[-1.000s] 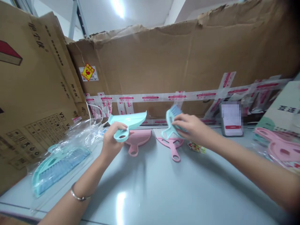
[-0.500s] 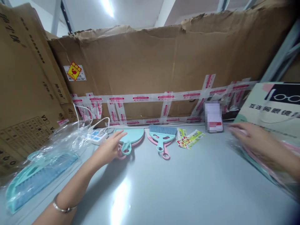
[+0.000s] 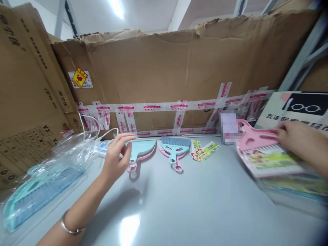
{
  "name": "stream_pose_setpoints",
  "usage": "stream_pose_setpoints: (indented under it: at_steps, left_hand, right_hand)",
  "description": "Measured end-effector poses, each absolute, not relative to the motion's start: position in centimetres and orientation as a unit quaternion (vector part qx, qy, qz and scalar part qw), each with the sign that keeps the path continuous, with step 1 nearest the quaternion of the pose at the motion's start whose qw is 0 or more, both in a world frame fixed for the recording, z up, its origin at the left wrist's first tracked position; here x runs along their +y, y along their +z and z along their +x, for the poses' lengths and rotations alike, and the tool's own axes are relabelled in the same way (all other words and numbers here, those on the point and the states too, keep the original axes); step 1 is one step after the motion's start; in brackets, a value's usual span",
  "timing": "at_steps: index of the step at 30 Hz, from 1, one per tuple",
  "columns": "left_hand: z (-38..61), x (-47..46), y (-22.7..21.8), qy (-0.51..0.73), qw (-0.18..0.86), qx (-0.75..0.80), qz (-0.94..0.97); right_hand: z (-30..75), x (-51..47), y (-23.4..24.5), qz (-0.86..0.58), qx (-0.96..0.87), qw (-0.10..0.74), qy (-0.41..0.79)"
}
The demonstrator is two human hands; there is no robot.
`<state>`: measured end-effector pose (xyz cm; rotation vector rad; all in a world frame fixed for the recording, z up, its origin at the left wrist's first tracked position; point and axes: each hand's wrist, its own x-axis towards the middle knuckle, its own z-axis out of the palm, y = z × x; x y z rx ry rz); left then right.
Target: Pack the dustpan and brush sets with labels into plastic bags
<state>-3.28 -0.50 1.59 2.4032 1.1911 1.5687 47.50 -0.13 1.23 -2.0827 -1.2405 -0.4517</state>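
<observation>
At the right, my right hand grips the edge of a pink dustpan and brush set, raised and tilted, with a printed card over its white bristles. My left hand hovers over the table with fingers loosely curled and apart, holding nothing. Just behind it lie turquoise and pink dustpans, stacked and partly covered by the hand. Beside them a turquoise brush rests on a pink one. Under the held set, more bagged sets are blurred.
A bagged turquoise set lies at the left, near a white power strip. Printed cards lie right of the brushes. A phone leans at the back. Cardboard boxes wall the table; a printed board stands right.
My right hand has lifted the pink dustpan and brush set from the pile at the right. My left hand has drawn back from the stacked dustpans, toward me and up.
</observation>
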Motion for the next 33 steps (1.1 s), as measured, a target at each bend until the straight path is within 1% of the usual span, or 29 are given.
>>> stream_pose_setpoints:
  at_steps: [1,2,4,6,7,9,10,11,14,15,16,18,20,22,24,25,27,29,31,33]
  left_hand:
    - [-2.4,-0.8,1.8,0.507,0.047,0.391,0.766]
    - [-1.4,-1.1,1.9,0.496,0.100,0.405,0.761]
    - [0.8,-1.4,2.0,0.435,0.264,0.441,0.739]
    - [3.0,-1.1,1.8,0.371,0.444,0.456,0.676]
    - [3.8,-0.9,1.7,0.358,0.510,0.453,0.638]
    - [4.7,-0.3,1.2,0.372,0.576,0.446,0.575]
    - [4.7,0.0,0.9,0.390,0.584,0.447,0.554]
    - [4.4,0.2,0.6,0.412,0.581,0.452,0.537]
    - [2.6,0.1,-0.2,0.462,0.554,0.468,0.510]
    - [1.9,0.0,-0.4,0.476,0.544,0.473,0.503]
    - [1.4,-0.1,-0.5,0.490,0.536,0.478,0.494]
    - [0.8,-0.1,-0.7,0.523,0.521,0.479,0.475]
    - [0.9,0.0,-0.8,0.562,0.511,0.462,0.458]
    - [1.5,0.2,-1.1,0.586,0.509,0.440,0.452]
    - [2.0,0.3,-1.4,0.589,0.512,0.433,0.452]
    - [2.1,0.3,-1.5,0.587,0.511,0.435,0.452]
    - [1.9,0.4,-1.8,0.587,0.500,0.444,0.457]
    - [1.4,0.5,-1.8,0.597,0.478,0.451,0.460]
    - [0.9,0.7,-1.7,0.605,0.463,0.459,0.458]
    - [0.7,0.9,-1.7,0.607,0.461,0.462,0.454]
  right_hand:
    - [45.1,0.0,2.7,-0.806,-0.475,0.308,-0.171]
    - [42.5,0.3,4.0,-0.806,-0.482,0.306,-0.158]
    - [37.0,1.4,5.7,-0.755,-0.541,0.355,-0.103]
    - [31.6,2.8,6.2,-0.710,-0.602,0.363,-0.055]
    - [29.1,3.5,6.0,-0.686,-0.629,0.363,-0.033]
    - [25.1,4.4,5.2,-0.649,-0.669,0.361,0.010]
    - [23.7,4.5,4.7,-0.622,-0.687,0.375,0.029]
    - [22.7,4.2,4.1,-0.584,-0.697,0.415,0.035]
    - [22.1,1.7,2.4,-0.468,-0.677,0.568,-0.003]
    - [22.3,0.5,1.8,-0.453,-0.665,0.593,0.001]
    - [22.5,-0.6,1.1,-0.455,-0.659,0.598,0.036]
    - [22.6,-2.5,-0.5,-0.484,-0.628,0.579,0.190]
    - [22.0,-3.6,-2.2,-0.506,-0.551,0.562,0.353]
    - [21.0,-3.8,-3.5,-0.508,-0.481,0.529,0.481]
    - [20.4,-3.3,-4.4,-0.496,-0.462,0.474,0.562]
    - [20.7,-2.9,-4.7,-0.491,-0.466,0.456,0.578]
    - [22.3,-1.6,-5.0,-0.512,-0.485,0.449,0.550]
    - [25.3,0.0,-4.9,-0.576,-0.488,0.466,0.461]
    - [28.4,1.3,-4.5,-0.657,-0.465,0.490,0.335]
    - [30.1,1.7,-3.7,-0.697,-0.453,0.539,0.137]
